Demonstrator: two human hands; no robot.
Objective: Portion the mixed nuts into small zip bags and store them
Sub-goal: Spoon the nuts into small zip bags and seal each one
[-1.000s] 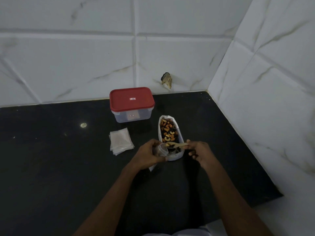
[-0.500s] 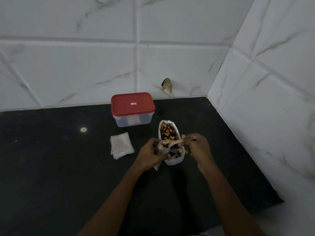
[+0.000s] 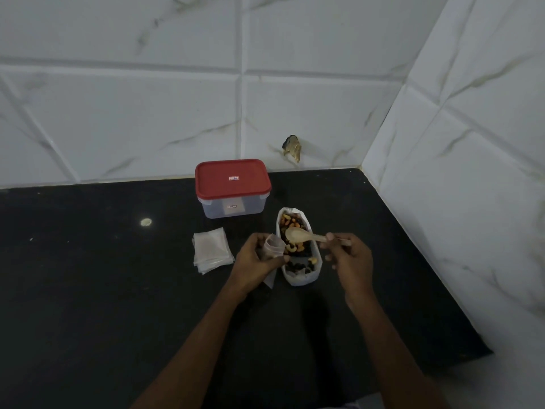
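1. White marble-veined wall tiles (image 3: 147, 113) meet in a corner at the upper right of the frame, and a black stone countertop (image 3: 88, 290) fills the lower part.
2. Your mixed nuts (image 3: 295, 247) sit in an open white pouch (image 3: 300, 280) just right of frame centre. Its long axis runs from the bottom of the frame toward the top.
3. Your right hand (image 3: 351, 258) pinches the handle end of a pale wooden spoon (image 3: 298, 234) in its fingertips. The spoon lies across the frame with its bowl pointing left, over the upper half of the pouch, and looks empty.
4. Your left hand (image 3: 256, 261) curls round a small clear zip bag (image 3: 272, 247) and holds its mouth open just beside the pouch's left rim. I cannot tell whether bag and rim touch.
5. The nuts lie straight beneath the bowl, and the bag mouth lies to the left of it and slightly lower in the frame. You probably need to dip first, then carry the load a short way left along the spoon's own axis.
6. A stack of flat clear zip bags (image 3: 211, 253) lies left of your left hand.
7. A clear rectangular plastic box with a red lid (image 3: 233, 187) stands closed above the stack, near the wall.
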